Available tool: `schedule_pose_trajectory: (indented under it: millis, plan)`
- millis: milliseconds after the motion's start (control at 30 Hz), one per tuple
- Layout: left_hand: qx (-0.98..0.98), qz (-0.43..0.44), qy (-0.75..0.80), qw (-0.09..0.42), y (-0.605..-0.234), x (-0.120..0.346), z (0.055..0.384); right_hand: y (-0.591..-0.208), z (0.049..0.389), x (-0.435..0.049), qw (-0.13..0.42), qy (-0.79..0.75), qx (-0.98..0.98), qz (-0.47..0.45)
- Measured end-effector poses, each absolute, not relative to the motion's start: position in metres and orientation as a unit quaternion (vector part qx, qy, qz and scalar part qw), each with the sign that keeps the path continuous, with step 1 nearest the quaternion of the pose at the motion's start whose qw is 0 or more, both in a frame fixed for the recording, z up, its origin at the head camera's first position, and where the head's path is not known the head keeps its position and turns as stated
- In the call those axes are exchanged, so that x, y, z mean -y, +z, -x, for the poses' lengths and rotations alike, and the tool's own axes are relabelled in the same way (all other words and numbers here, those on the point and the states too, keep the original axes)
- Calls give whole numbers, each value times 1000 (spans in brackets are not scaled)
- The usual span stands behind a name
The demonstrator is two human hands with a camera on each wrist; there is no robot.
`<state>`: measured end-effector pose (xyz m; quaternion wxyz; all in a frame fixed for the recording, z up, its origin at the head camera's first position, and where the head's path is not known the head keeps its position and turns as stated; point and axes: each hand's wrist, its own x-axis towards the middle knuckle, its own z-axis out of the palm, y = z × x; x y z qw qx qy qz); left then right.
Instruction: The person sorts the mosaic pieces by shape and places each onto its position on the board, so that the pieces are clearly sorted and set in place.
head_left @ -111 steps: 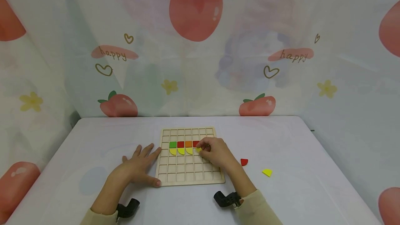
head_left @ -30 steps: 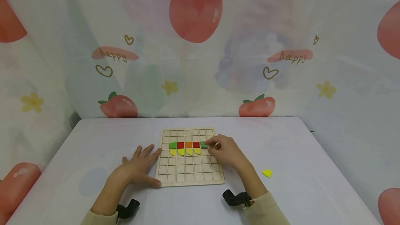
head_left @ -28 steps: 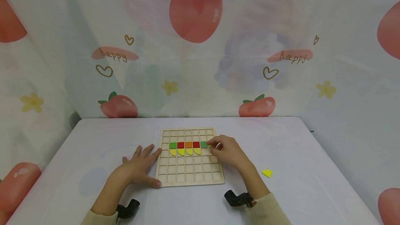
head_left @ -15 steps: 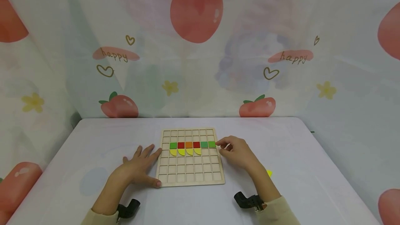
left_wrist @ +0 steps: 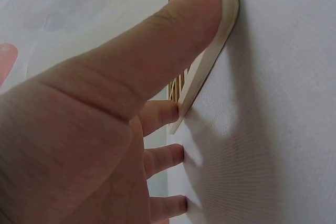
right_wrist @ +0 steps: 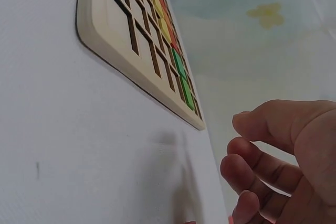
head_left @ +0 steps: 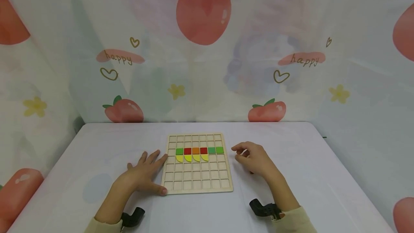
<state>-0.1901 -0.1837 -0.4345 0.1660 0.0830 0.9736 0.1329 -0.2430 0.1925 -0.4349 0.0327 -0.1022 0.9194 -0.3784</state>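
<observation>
A square wooden grid board (head_left: 196, 176) lies on the white table. Across one row sit coloured squares, among them a green square (head_left: 179, 151), an orange square (head_left: 195, 150) and a bright green square (head_left: 219, 150). Beneath several of them are yellow quarter-circle pieces (head_left: 188, 158). My left hand (head_left: 142, 173) is spread beside the board, its thumb and index finger (left_wrist: 160, 116) touching the left edge. Off the board's right side hovers my right hand (head_left: 253, 158), fingers loosely bent; the right wrist view shows nothing between thumb and fingertips.
A sliver of something red (right_wrist: 190, 222) shows at the bottom of the right wrist view. The white table (head_left: 330, 190) meets a fruit-printed cloth backdrop (head_left: 207, 82) at its far edge. Black wrist cameras are strapped below both hands.
My right hand has released the fourth yellow piece and moved right, off the board, uncovering two green squares. Its forearm now hides the loose yellow piece. My left hand stays put.
</observation>
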Motion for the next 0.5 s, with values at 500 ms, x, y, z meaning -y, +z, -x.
schedule_pose_trajectory:
  millis: [500]
  plan:
    - [-975, -88, 129, 159, -436, 184, 191, -435, 245, -208, 49, -359, -927, 96]
